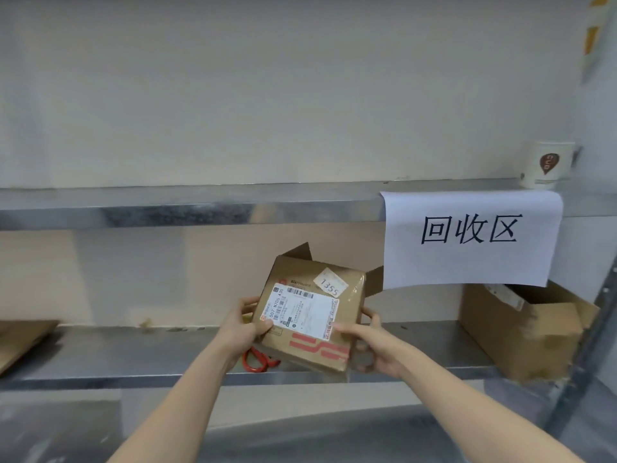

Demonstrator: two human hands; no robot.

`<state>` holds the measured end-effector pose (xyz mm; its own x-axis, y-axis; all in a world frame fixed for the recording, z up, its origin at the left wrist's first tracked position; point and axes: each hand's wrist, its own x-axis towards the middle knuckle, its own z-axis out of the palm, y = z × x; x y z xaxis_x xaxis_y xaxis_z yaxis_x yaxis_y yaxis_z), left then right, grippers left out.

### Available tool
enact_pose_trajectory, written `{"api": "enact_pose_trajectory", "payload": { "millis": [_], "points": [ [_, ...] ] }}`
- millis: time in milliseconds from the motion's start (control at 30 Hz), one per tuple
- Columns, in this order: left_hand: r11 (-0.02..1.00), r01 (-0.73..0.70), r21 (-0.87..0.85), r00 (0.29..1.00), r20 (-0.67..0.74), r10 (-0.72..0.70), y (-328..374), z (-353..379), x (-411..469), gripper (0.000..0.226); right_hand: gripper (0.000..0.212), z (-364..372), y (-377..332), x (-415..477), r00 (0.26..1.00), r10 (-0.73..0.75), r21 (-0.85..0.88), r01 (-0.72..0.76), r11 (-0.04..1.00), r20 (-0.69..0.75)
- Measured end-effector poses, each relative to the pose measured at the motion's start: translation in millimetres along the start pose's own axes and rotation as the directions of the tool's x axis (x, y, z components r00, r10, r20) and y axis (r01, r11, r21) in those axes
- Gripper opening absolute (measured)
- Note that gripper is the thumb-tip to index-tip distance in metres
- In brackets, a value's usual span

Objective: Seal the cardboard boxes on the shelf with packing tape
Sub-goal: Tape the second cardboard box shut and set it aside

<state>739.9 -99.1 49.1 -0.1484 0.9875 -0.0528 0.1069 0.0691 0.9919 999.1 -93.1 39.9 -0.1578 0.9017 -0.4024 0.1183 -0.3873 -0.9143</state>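
Note:
A small cardboard box (347,297) with a white shipping label and red markings is tilted toward me above the metal shelf (117,355). My left hand (243,325) grips its left side, thumb on the labelled face. My right hand (370,349) holds its right side, thumb on the label and fingers curled underneath. Two loose flaps stick out behind the box. Red-handled scissors (257,360) lie on the shelf under the box, partly hidden by it. No packing tape is in view.
A larger open cardboard box (521,332) stands at the shelf's right end. A flat cardboard piece (20,342) lies at the far left. A paper sign (470,238) hangs from the upper shelf (200,208), where a paper cup (549,165) stands.

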Motion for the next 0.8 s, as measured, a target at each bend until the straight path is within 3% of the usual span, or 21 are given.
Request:
{"api": "enact_pose_trajectory", "payload": {
  "millis": [67, 200, 300, 400, 567, 667, 733, 800],
  "points": [
    [0.999, 0.012, 0.047, 1.0, -0.017, -0.011, -5, -6, 5, 0.044, 0.119, 9, 1, 2, 0.999, -0.05, -0.028, 0.05, 0.998, 0.021],
    [0.953, 0.037, 0.3, 0.999, -0.027, -0.031, -27, -17, 11, 0.042, 0.122, 28, 7, 15, 0.986, -0.166, -0.154, 0.16, 0.975, -0.031],
    [0.918, 0.066, 0.392, 0.992, 0.077, -0.104, -38, -15, 13, 0.052, 0.132, 31, 13, 20, 0.968, -0.241, -0.273, 0.212, 0.938, -0.075],
    [0.907, 0.058, 0.416, 0.968, 0.198, -0.153, -46, -10, 18, 0.057, 0.13, 29, 19, 29, 0.96, -0.264, -0.325, 0.221, 0.92, -0.094],
    [0.896, 0.035, 0.442, 0.977, 0.174, -0.124, -45, -12, 38, 0.074, 0.101, 19, 6, 35, 0.948, -0.283, -0.316, 0.228, 0.921, -0.143],
    [0.892, 0.0, 0.452, 0.971, 0.214, -0.108, -40, -9, 43, 0.089, 0.121, 19, -6, 34, 0.93, -0.335, -0.352, 0.265, 0.897, -0.153],
    [0.906, 0.018, 0.423, 0.968, 0.218, -0.121, -43, -6, 45, 0.085, 0.135, 22, -10, 34, 0.907, -0.402, -0.394, 0.325, 0.86, -0.13],
    [0.919, 0.054, 0.39, 0.967, 0.211, -0.146, -48, -4, 48, 0.079, 0.133, 20, -11, 37, 0.89, -0.438, -0.424, 0.351, 0.835, -0.124]
  ]
}}
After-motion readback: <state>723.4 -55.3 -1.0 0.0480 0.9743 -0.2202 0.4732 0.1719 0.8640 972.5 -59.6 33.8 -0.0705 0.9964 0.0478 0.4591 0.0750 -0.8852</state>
